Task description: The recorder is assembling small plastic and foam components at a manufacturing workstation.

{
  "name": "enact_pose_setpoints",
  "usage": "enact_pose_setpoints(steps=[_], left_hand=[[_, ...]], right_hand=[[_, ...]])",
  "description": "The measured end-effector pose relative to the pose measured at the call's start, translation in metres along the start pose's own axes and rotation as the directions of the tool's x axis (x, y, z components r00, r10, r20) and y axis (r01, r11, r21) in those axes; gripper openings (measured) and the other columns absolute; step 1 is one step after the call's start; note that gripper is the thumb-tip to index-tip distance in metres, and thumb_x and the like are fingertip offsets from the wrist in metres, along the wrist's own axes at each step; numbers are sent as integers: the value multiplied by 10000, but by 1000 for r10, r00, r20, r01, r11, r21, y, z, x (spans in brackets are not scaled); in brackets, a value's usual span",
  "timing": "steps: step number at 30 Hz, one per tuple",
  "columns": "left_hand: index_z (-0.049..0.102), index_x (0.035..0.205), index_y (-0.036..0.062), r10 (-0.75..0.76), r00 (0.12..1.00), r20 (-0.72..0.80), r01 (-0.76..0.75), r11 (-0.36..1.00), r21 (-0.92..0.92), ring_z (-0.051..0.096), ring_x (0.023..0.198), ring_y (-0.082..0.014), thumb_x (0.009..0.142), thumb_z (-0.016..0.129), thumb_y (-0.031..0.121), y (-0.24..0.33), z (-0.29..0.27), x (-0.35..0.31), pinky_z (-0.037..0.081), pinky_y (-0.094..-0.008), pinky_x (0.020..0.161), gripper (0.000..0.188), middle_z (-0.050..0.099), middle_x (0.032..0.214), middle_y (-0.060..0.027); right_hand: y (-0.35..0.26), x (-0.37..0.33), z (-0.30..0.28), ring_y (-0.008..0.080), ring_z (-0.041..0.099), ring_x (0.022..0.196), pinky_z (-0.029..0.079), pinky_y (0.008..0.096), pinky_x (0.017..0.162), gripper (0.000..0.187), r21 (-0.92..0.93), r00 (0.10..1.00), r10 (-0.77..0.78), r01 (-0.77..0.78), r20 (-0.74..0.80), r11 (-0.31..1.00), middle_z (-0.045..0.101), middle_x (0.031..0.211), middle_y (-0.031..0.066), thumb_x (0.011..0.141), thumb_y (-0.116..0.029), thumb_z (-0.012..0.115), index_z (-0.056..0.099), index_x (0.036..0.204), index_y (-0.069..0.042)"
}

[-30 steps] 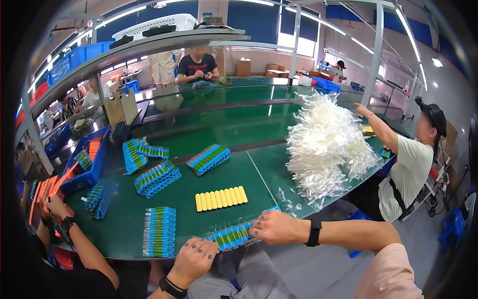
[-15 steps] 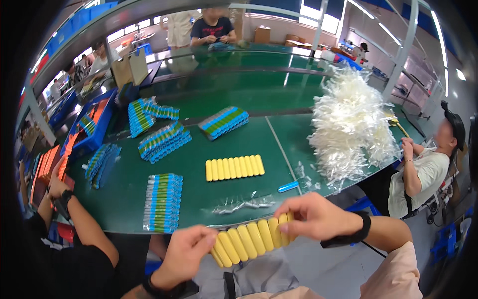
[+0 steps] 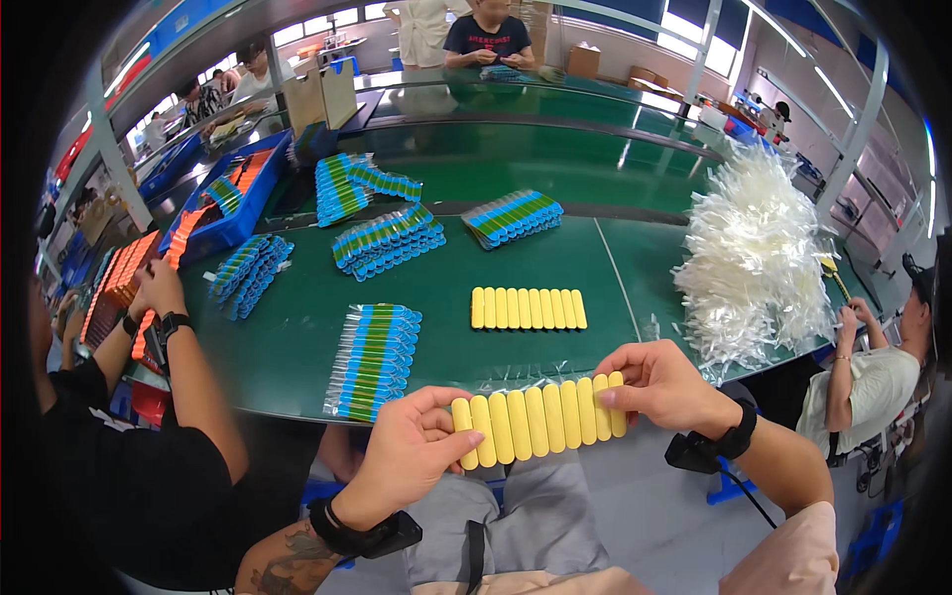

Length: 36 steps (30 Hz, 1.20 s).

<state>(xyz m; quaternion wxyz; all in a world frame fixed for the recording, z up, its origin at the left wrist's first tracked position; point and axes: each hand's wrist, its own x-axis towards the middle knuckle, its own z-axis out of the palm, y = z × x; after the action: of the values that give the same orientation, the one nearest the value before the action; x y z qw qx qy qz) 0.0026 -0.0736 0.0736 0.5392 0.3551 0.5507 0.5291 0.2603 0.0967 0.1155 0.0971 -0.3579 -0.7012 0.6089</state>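
Yellow strip (image 3: 535, 424): held up between your two hands, above your lap, by the near edge of the green table (image 3: 575, 263).
Strip handling: probably light; each stick looks stiff, but the row likely flexes at its joints, so it may sag if you free one end. Dull face, so probably not slippery; does not look fragile.
Strip hold: best at the end sticks, thumbs in front, fingers behind, light pull outward.
Strip look: about ten narrow, round-ended sticks side by side, plain yellow, the row rising slightly to your right.
Left hand (image 3: 421, 446): your thumb and fingers grip the strip's left end.
Right hand (image 3: 659, 387): your thumb and fingers pinch its right end.
Second yellow strip (image 3: 529, 308): flat on the table, beyond your hands.
Blue-and-green bundle (image 3: 372, 362): near your left hand.
Clear plastic pile (image 3: 754, 258): off to your right.
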Motion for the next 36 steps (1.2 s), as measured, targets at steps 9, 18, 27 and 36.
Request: enact_pose_setpoints(steps=[9, 18, 27, 36], left_hand=[[567, 1256, -75, 117, 991, -67, -105, 982, 160, 688, 680, -98, 862, 700, -47, 3, 7, 7, 522, -200, 515, 417, 717, 866, -116], [570, 1244, -75, 120, 987, -111, -107, 987, 117, 676, 689, -89, 894, 682, -11, 10, -14, 22, 512, -210, 538, 374, 728, 891, -124], [576, 1236, -80, 151, 979, -136, -112, 958, 262, 655, 645, -91, 874, 700, -2, 16, -23, 53, 501, -222, 518, 391, 703, 860, -115], [607, 1178, -78, 270, 961, -53, -220, 870, 442, 645, 667, -96, 855, 723, -6, 30, -27, 120, 507, -243, 599, 351, 678, 766, -63]], right_hand=[[10, 17, -3, 87, 639, 615, 508, 238, 522, 330, -87, 996, 12, -20, -86, 996, 731, 822, 90, 902, -129, 749, 632, 1121, 88], [13, 29, -6, 143, 705, 770, 583, 277, 648, 224, 250, 999, -13, 4, 36, 968, 726, 918, 118, 913, -4, 673, 628, 1121, 62], [20, 61, -14, 121, 675, 756, 587, 257, 647, 293, 200, 1000, 0, 4, -16, 980, 680, 886, 53, 883, 4, 687, 633, 1162, 74], [26, 106, -40, 123, 677, 749, 581, 266, 635, 300, 73, 988, -51, 62, -147, 995, 679, 867, 45, 872, -11, 695, 644, 1158, 59]])
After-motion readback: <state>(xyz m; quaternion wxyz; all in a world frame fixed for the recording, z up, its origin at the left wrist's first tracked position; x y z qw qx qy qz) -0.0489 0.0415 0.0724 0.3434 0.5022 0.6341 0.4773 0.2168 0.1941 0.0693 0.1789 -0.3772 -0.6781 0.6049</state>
